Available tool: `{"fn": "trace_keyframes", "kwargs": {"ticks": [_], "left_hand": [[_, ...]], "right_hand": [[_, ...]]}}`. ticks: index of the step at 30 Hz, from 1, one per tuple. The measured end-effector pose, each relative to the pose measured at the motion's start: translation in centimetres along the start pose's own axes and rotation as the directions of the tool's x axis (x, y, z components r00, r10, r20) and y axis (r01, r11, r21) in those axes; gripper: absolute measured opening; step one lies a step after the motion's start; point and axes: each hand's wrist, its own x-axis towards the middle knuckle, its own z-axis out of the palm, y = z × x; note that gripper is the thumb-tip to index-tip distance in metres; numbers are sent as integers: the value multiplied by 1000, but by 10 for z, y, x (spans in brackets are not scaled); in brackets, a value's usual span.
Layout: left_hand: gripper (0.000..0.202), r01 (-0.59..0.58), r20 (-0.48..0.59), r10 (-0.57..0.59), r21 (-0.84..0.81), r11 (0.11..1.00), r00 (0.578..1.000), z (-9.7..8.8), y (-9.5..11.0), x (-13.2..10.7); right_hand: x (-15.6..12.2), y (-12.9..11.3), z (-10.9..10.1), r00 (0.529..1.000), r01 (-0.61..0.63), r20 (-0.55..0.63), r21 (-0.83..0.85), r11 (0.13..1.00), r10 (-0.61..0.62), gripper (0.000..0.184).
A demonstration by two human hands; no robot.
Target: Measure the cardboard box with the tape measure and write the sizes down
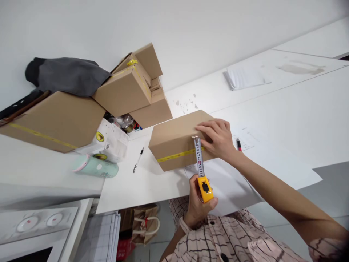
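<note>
Two hands measure a box (pixel 177 140) on a white table (pixel 160 189): the left hand (pixel 197 209) grips a yellow tape measure (pixel 205 187), the right hand (pixel 219 140) curves over the box's edge, thumb beside the blade (pixel 199 160); whether it pinches anything, I cannot tell. The measuring seems partway: blade out across one side, a pen (pixel 138 160) lying unheld, the figure perhaps unnoted. The box is brown cardboard, crisp-edged, with a yellow strip (pixel 174 157) along its side.

A white avocado-printed carton (pixel 113 139) stands just beyond the mint-green bottle (pixel 102 166). Farther behind the bottle, a dark grey cloth (pixel 72 75) lies over cardboard boxes (pixel 124 92). Well to the bottle's right lie stacked papers (pixel 245 78); below its level, a paper bag (pixel 144 234).
</note>
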Motion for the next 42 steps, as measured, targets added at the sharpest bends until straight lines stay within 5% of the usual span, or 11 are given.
{"fn": "trace_keyframes", "kwargs": {"ticks": [4, 7, 10, 14, 19, 26, 30, 34, 36, 39, 42], "left_hand": [[79, -6, 8, 6, 22, 1000, 1000, -2, -1, 4], [80, -28, 33, 27, 23, 999, 999, -3, -3, 6], [79, -31, 45, 30, 31, 999, 999, -3, -2, 8], [76, 21, 63, -27, 85, 996, 998, -2, 1, 9], [82, -28, 108, 7, 196, 980, 994, -5, -3, 12], [101, -90, 130, 54, 293, 952, 990, -6, -12, 11], [91, -89, 123, 52, 323, 942, 991, -6, -15, 11], [89, -44, 90, 16, 321, 946, 996, -6, -14, 11], [89, -46, 79, 22, 314, 948, 997, -6, -14, 11], [89, -54, 84, 27, 343, 938, 996, -5, -15, 11], [89, -71, 82, 43, 384, 920, 996, -5, -16, 11]], "right_hand": [[-25, 7, 10, 998, 26, 54, 69, 997, -29, 26], [-24, 9, 2, 995, -71, 90, 224, 972, 51, 30], [-12, 2, -20, 969, -248, 118, 467, 849, 218, 39], [2, -14, -45, 946, -322, 206, 684, 655, 250, 40], [-5, -19, -55, 917, -370, 176, 716, 593, 359, 22], [-68, -24, -44, 895, -432, 208, 622, 653, 394, 14], [-101, -41, -30, 913, -407, 249, 592, 696, 322, 11], [-113, -35, -24, 931, -364, 163, 502, 785, 327, 13], [-116, -17, -21, 891, -441, 75, 372, 817, 447, 17], [-119, 23, -15, 756, -650, -18, 87, 755, 654, 32], [-119, 57, -11, 639, -730, 111, -224, 645, 761, 51]]}}
